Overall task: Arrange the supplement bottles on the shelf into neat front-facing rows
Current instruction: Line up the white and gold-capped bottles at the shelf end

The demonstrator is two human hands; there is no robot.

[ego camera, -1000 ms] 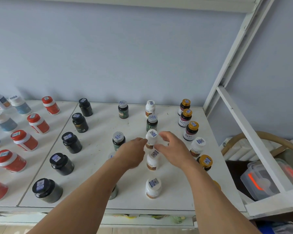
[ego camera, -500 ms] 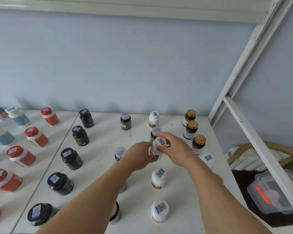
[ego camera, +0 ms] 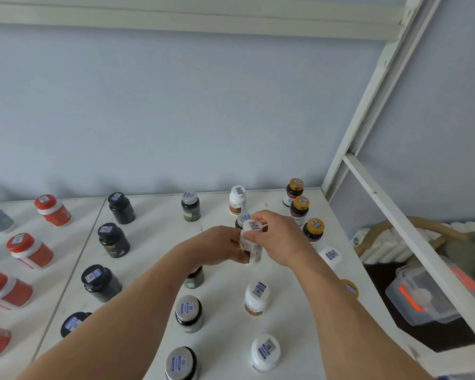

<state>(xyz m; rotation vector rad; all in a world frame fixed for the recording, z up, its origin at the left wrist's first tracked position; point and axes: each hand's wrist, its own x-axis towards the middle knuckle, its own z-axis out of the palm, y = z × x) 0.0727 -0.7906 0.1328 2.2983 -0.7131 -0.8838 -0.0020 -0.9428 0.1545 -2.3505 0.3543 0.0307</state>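
Observation:
Both hands hold one small white-capped bottle (ego camera: 252, 242) just above the white shelf (ego camera: 154, 242), near its middle. My left hand (ego camera: 217, 249) grips its body from the left. My right hand (ego camera: 281, 237) pinches it near the cap from the right. Behind it stands a green bottle with a silver cap (ego camera: 242, 219), partly hidden. More white bottles (ego camera: 256, 297) stand in a column toward me. Green silver-capped bottles (ego camera: 189, 314) form the column to the left. Gold-capped dark bottles (ego camera: 299, 209) line the right side.
Black bottles (ego camera: 113, 239) run in a column further left, and red-capped orange bottles (ego camera: 29, 250) stand on the neighbouring shelf panel. A white slanted frame post (ego camera: 368, 105) rises at the right. Beyond the shelf's right edge lies a clear plastic box (ego camera: 422, 297).
My hands closed on the white-capped bottle and lifted it off the shelf. The camera tilted upward, so the shelf sits lower in view.

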